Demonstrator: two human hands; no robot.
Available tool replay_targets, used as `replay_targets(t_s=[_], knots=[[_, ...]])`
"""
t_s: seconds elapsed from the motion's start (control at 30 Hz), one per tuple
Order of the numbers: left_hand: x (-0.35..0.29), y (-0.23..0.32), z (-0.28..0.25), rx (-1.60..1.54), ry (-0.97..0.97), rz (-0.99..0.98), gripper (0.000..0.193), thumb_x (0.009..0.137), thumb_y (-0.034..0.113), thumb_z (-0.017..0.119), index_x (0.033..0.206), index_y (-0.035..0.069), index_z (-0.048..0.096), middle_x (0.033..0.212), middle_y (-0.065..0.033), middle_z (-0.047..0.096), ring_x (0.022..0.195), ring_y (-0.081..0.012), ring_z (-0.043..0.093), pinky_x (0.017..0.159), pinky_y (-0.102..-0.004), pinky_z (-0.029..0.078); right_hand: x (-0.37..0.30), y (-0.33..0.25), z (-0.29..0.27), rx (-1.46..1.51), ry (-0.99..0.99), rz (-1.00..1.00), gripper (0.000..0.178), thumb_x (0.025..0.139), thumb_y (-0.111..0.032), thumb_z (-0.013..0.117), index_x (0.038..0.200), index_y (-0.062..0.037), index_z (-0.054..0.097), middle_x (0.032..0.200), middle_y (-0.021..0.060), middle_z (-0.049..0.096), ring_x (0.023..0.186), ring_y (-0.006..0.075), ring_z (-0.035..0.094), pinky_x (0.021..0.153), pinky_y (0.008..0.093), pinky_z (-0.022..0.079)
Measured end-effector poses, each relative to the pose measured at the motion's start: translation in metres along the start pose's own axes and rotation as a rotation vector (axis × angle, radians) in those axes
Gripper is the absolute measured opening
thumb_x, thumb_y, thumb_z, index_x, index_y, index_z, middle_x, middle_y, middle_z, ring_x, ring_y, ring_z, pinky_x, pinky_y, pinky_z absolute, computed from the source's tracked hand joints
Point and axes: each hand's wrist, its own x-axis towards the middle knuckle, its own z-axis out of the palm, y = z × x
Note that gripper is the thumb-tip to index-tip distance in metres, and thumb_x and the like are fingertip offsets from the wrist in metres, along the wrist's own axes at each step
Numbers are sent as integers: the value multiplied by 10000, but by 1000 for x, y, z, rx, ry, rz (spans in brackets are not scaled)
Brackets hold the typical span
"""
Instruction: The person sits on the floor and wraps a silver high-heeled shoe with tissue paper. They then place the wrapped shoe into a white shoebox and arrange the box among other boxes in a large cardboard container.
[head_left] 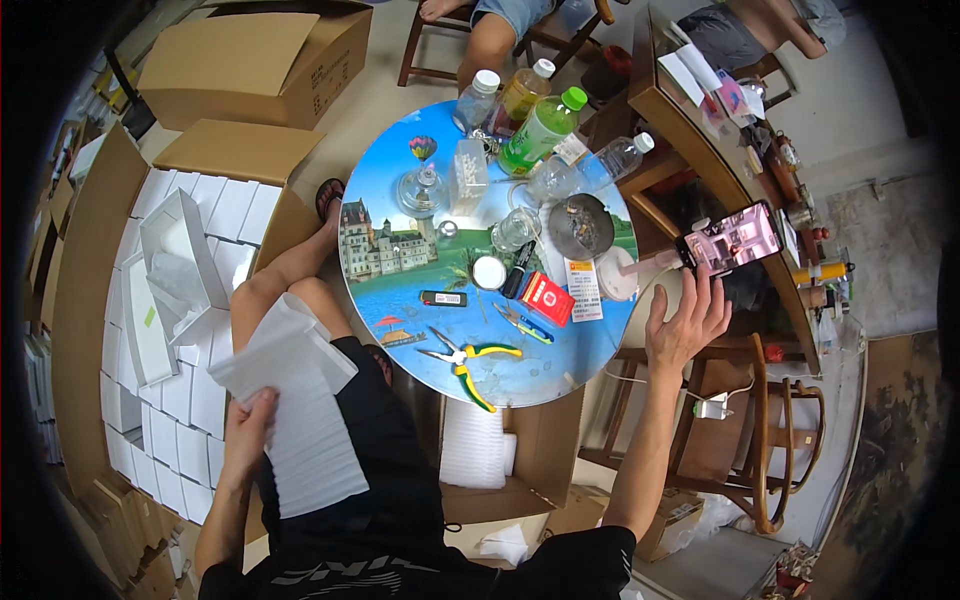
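My left hand point(250, 430) is closed on a stack of thin white foam sheets point(312, 455), which lies over my lap. My right hand point(685, 325) reaches out past the table's right edge with its fingers stretched and spread. Its fingertips are at the lower edge of a smartphone point(738, 240) with a lit pinkish screen; whether they touch it I cannot tell. The phone sits on a pink stand point(620, 275) with a round base on the table. Nothing is held in the right hand.
On the round table point(400, 300) lie pliers point(465, 355), a red packet point(547, 299), an ashtray point(581, 227) and several bottles. At left, a carton point(85, 300) holds white boxes, with an open white box point(180, 270) on top. Foam point(472, 445) fills a carton below. Two people sit beyond.
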Motion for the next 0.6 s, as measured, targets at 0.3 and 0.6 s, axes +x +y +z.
replay_targets(t_s=[0.3, 0.6], knots=[[6, 30, -24, -74, 70, 152, 304, 895, 72, 664, 1182, -18, 619, 997, -78, 693, 873, -139, 654, 819, -263, 512, 43, 34, -5, -129, 68, 15, 374, 913, -313, 674, 1231, -119, 640, 1344, 84, 592, 1275, 316, 496, 1099, 500, 293], [61, 21, -120, 150, 336, 445, 420, 994, 159, 561, 1397, 42, 561, 1266, -68, 650, 854, -48, 580, 741, -181, 458, 7, -239, -122, 1251, -212, -314, 415, 778, -118, 735, 1172, -22, 646, 1258, 184, 598, 1155, 355, 592, 989, 514, 480]])
